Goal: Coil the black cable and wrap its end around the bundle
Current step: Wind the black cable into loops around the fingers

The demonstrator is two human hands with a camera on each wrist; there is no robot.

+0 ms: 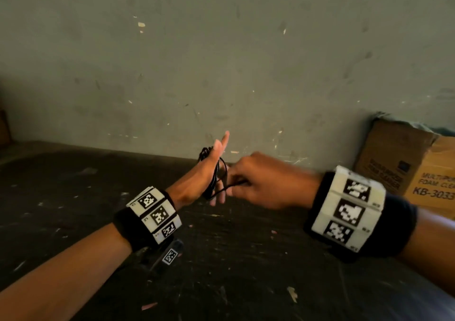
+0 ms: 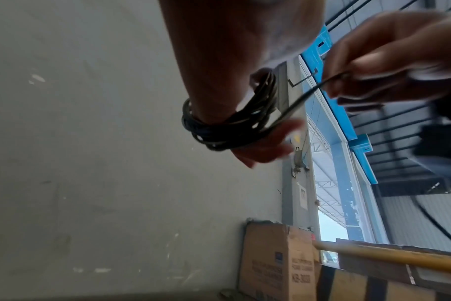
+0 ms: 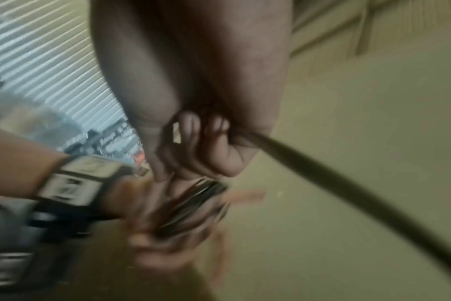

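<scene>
Black cable, thin and round, is wound in many turns around the left hand, the bundle sitting across the palm with the fingers held out straight and slightly spread, so the hand serves as a former rather than a clamp. One free run leaves the bundle and passes to the right hand, whose fingers are curled tight around it, pinching it just beside the coil; the right wrist view, though blurred, shows the run trailing on past that hand. Both hands are held above the dark, scuffed desk, near a grey wall, with a cardboard box standing well apart to the right. Judged by its look, the cable is light, limp enough to take a tight turn, and somewhat springy, so the turns are likely to loosen and slide off straight fingers if tension drops. Coiling appears largely done; how much free length remains cannot be told. The sound hold is on the free run close to the bundle, kept taut, with the left hand's thumb or fingers pressing the turns before the end is passed around the middle. The sheath looks smooth, so a firm pinch is advised.
</scene>
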